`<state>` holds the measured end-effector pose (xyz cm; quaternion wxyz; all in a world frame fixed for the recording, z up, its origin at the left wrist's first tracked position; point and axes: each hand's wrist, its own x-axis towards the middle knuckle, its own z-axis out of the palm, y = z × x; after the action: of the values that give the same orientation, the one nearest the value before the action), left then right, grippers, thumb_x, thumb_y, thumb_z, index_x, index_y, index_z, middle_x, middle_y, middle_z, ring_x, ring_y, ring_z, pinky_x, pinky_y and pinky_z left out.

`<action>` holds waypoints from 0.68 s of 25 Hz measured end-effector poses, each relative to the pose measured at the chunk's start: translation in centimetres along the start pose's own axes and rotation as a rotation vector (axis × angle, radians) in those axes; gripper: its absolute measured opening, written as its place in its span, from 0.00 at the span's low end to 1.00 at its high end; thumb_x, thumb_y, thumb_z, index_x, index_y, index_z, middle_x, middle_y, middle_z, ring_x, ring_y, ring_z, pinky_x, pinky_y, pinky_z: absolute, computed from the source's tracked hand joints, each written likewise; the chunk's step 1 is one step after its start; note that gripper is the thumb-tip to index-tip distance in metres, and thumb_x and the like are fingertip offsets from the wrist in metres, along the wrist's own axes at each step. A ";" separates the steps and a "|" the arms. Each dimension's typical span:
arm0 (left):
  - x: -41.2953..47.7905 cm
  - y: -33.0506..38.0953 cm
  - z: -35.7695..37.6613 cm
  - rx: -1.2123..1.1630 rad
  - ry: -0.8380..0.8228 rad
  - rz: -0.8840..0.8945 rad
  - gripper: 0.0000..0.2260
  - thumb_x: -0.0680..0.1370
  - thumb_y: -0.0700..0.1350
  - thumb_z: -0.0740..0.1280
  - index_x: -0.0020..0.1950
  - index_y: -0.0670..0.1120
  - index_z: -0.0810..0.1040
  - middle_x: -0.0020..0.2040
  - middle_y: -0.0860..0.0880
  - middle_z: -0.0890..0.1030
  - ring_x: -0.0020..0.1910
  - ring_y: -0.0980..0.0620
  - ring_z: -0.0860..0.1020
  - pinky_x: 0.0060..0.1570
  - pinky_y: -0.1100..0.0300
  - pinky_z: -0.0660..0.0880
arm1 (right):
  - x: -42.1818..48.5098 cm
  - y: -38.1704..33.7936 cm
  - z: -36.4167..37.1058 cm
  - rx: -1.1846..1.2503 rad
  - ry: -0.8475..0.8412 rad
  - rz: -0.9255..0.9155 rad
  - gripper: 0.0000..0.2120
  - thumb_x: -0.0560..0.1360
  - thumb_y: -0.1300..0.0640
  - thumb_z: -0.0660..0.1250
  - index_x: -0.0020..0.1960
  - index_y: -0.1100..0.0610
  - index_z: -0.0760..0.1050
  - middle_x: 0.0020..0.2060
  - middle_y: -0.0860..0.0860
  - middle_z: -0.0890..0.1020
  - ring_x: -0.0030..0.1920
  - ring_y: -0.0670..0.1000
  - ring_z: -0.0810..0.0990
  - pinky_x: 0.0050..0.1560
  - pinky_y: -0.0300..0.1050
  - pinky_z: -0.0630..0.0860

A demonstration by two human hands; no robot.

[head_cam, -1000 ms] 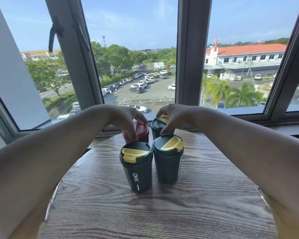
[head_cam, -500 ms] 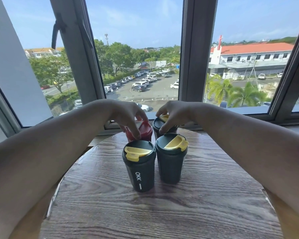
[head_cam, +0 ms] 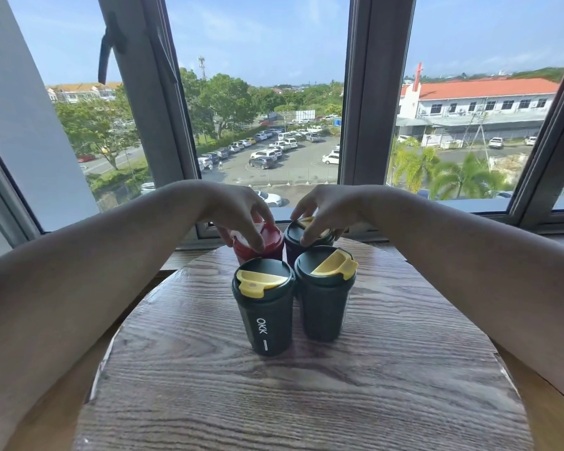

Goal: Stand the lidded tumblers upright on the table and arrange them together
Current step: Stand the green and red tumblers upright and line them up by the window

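Several lidded tumblers stand upright in a tight cluster on the round wooden table (head_cam: 306, 402). Nearest me are two dark green ones with yellow flip lids, one marked OKK (head_cam: 263, 307) and one to its right (head_cam: 325, 292). Behind them stand a red tumbler (head_cam: 267, 244) and another dark one with a yellow flip lid (head_cam: 295, 236). My left hand (head_cam: 241, 213) grips the red tumbler's lid from above with curled fingers. My right hand (head_cam: 323, 211) grips the far dark tumbler's lid the same way. The bodies of both far tumblers are mostly hidden.
A window with dark frames (head_cam: 362, 92) runs just beyond the table's far edge, its sill (head_cam: 469, 213) close behind the tumblers. Bare wood table surface spreads around and in front of the cluster.
My hands stay on the two far tumblers' lids, and those tumblers have shifted slightly closer to the front pair. My head has moved a little nearer.
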<state>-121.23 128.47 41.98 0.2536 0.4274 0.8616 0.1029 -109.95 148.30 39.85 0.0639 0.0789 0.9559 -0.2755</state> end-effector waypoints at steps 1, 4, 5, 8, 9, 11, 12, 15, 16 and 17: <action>-0.1 0.1 0.1 0.006 0.000 0.005 0.27 0.70 0.43 0.81 0.67 0.55 0.80 0.71 0.47 0.73 0.63 0.41 0.76 0.51 0.46 0.84 | -0.1 0.0 0.1 -0.003 0.006 0.001 0.18 0.67 0.57 0.81 0.54 0.47 0.81 0.50 0.51 0.84 0.38 0.47 0.83 0.40 0.42 0.83; -0.3 0.2 0.3 0.028 0.007 0.017 0.26 0.70 0.43 0.80 0.66 0.56 0.80 0.71 0.48 0.72 0.64 0.42 0.76 0.51 0.47 0.84 | -0.6 0.0 0.3 -0.002 0.037 0.010 0.21 0.65 0.56 0.82 0.55 0.47 0.80 0.50 0.51 0.85 0.38 0.47 0.83 0.40 0.43 0.83; -0.3 0.1 0.3 0.015 0.003 0.012 0.26 0.71 0.43 0.80 0.67 0.56 0.79 0.72 0.48 0.72 0.64 0.42 0.76 0.52 0.47 0.84 | -0.8 0.0 0.4 0.012 0.045 0.014 0.22 0.65 0.55 0.82 0.56 0.48 0.80 0.51 0.52 0.84 0.40 0.48 0.83 0.40 0.43 0.84; -0.7 0.0 0.5 -0.028 0.010 0.005 0.29 0.71 0.42 0.80 0.70 0.55 0.77 0.72 0.48 0.72 0.64 0.42 0.76 0.54 0.46 0.83 | -1.3 -0.1 0.7 -0.010 0.063 0.010 0.27 0.68 0.53 0.80 0.65 0.50 0.78 0.60 0.53 0.80 0.51 0.52 0.82 0.47 0.49 0.85; -0.8 -0.1 0.6 -0.045 0.016 0.004 0.29 0.71 0.42 0.80 0.70 0.55 0.77 0.72 0.48 0.73 0.64 0.42 0.77 0.55 0.46 0.83 | -1.5 -0.1 0.8 -0.034 0.072 0.003 0.28 0.69 0.51 0.80 0.67 0.49 0.77 0.63 0.53 0.77 0.54 0.53 0.81 0.49 0.51 0.85; -0.9 -0.3 0.9 -0.057 0.033 0.008 0.29 0.72 0.44 0.79 0.71 0.54 0.76 0.72 0.48 0.73 0.65 0.43 0.77 0.57 0.46 0.82 | -1.8 0.0 1.1 -0.052 0.094 -0.016 0.28 0.70 0.49 0.78 0.68 0.49 0.77 0.66 0.52 0.76 0.57 0.54 0.79 0.52 0.53 0.84; -1.1 -0.3 1.0 -0.050 0.052 0.019 0.28 0.72 0.46 0.79 0.71 0.54 0.76 0.72 0.48 0.74 0.65 0.44 0.77 0.59 0.45 0.81 | -2.0 0.0 1.1 -0.051 0.106 -0.027 0.27 0.70 0.48 0.78 0.68 0.48 0.77 0.67 0.52 0.76 0.59 0.54 0.79 0.55 0.53 0.83; -2.9 -0.1 1.5 0.000 0.238 0.114 0.24 0.74 0.55 0.75 0.69 0.53 0.77 0.66 0.49 0.78 0.63 0.48 0.78 0.62 0.47 0.78 | -3.1 0.4 1.1 -0.103 0.200 -0.092 0.22 0.71 0.46 0.76 0.64 0.47 0.79 0.67 0.50 0.77 0.64 0.52 0.76 0.59 0.48 0.73; -3.8 0.0 1.8 0.007 0.319 0.152 0.22 0.74 0.58 0.74 0.66 0.54 0.78 0.62 0.51 0.80 0.60 0.50 0.79 0.61 0.49 0.78 | -3.8 0.5 1.0 -0.124 0.255 -0.120 0.20 0.72 0.45 0.75 0.63 0.46 0.80 0.65 0.49 0.78 0.64 0.52 0.76 0.57 0.46 0.71; -4.7 0.2 2.2 0.004 0.381 0.180 0.21 0.73 0.61 0.73 0.63 0.54 0.79 0.58 0.53 0.81 0.57 0.52 0.80 0.58 0.51 0.79 | -4.5 0.7 1.1 -0.133 0.308 -0.151 0.18 0.72 0.45 0.74 0.61 0.44 0.80 0.63 0.48 0.79 0.62 0.50 0.77 0.55 0.45 0.70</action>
<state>-117.54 124.74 41.79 0.0752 0.4760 0.8525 0.2023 -105.30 147.78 39.33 -0.0989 0.0439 0.9738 -0.2001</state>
